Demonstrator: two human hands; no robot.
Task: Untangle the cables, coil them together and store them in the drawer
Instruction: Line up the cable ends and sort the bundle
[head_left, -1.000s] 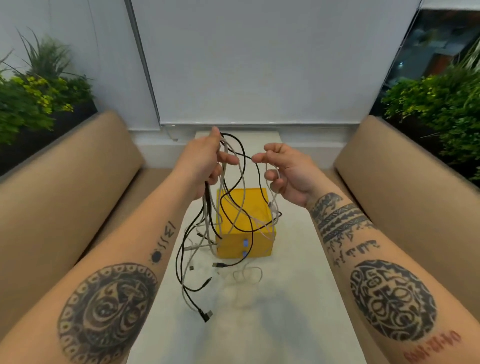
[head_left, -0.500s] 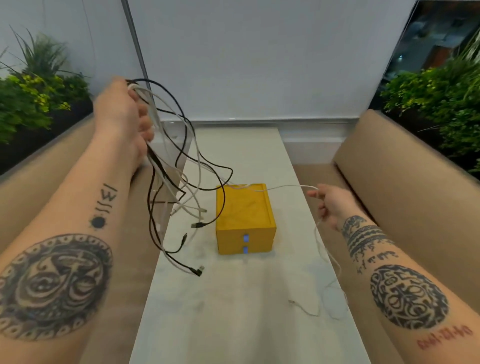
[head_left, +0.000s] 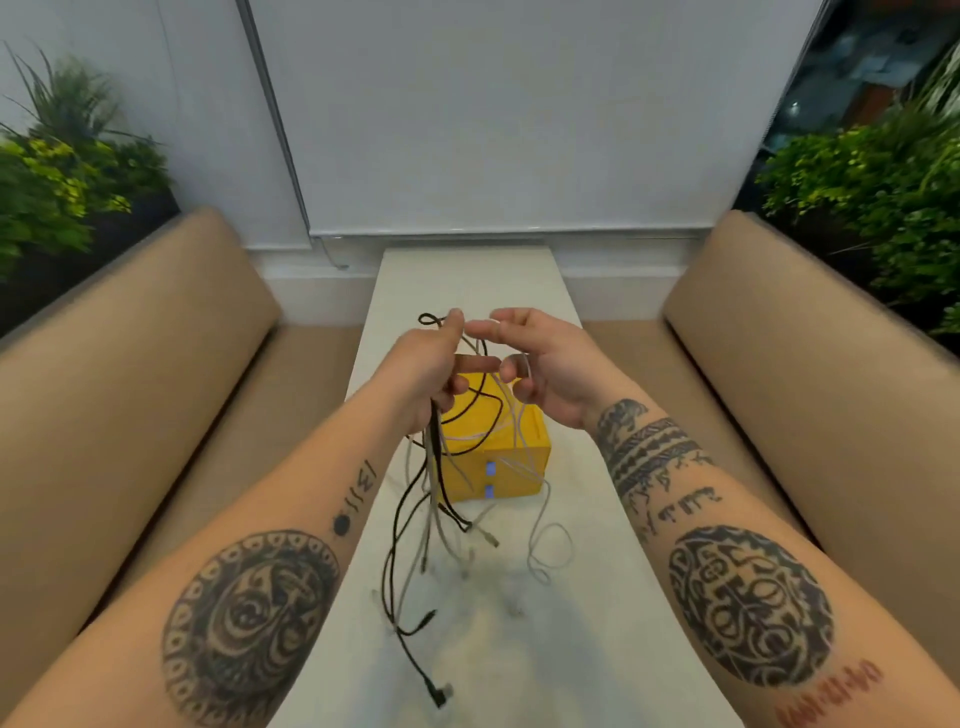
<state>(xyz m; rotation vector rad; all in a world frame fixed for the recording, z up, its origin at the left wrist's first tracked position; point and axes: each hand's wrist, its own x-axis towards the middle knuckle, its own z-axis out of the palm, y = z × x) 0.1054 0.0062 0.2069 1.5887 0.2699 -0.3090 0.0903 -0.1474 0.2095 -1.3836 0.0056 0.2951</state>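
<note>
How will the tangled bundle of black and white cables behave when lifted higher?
Probably floppy: the tangled bundle of black and white cables droops limply from the left hand's grip. Likely light, held mainly by one hand. Loose ends dangling over the pale table may snag or drag.

Soft, even daylight, brightest on the blind (head_left: 493, 104) at top centre, leaves a faint shadow on the table (head_left: 597, 597) at lower centre; the cables (head_left: 435, 467) look slightly blurred, and the frame edges bow with wide-angle distortion.
</note>
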